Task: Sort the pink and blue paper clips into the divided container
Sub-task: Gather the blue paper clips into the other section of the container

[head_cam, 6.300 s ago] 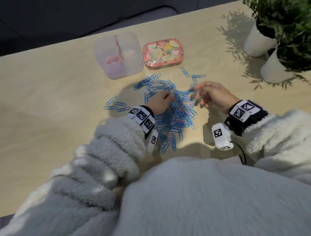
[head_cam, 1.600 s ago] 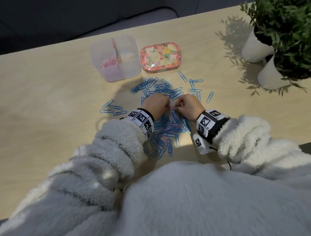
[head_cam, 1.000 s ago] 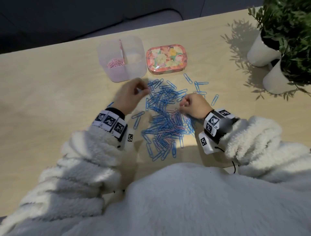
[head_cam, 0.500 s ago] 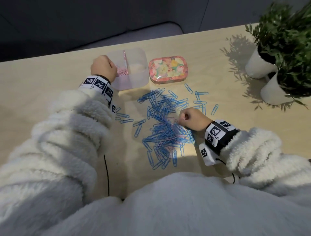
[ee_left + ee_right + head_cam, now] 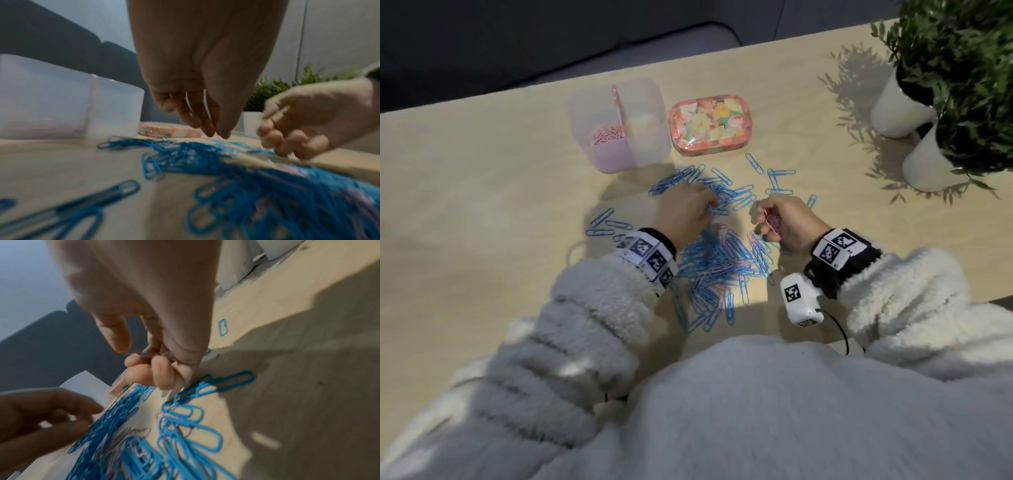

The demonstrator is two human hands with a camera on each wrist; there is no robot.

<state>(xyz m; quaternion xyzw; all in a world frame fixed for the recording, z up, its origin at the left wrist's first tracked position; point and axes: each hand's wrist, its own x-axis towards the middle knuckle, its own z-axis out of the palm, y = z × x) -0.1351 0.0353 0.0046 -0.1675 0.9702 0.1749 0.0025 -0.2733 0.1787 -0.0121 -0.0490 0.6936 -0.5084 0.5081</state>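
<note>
Pink clips [image 5: 771, 222] pinched in right hand [image 5: 789, 222] | left hand [image 5: 685, 214] loose-fingered over blue clips [image 5: 717, 263]

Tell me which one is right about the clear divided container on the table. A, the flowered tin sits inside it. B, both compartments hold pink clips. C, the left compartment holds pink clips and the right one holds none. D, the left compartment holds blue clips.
C: in the head view the divided container has pink clips only left of its divider; the right side shows no clips.
</note>
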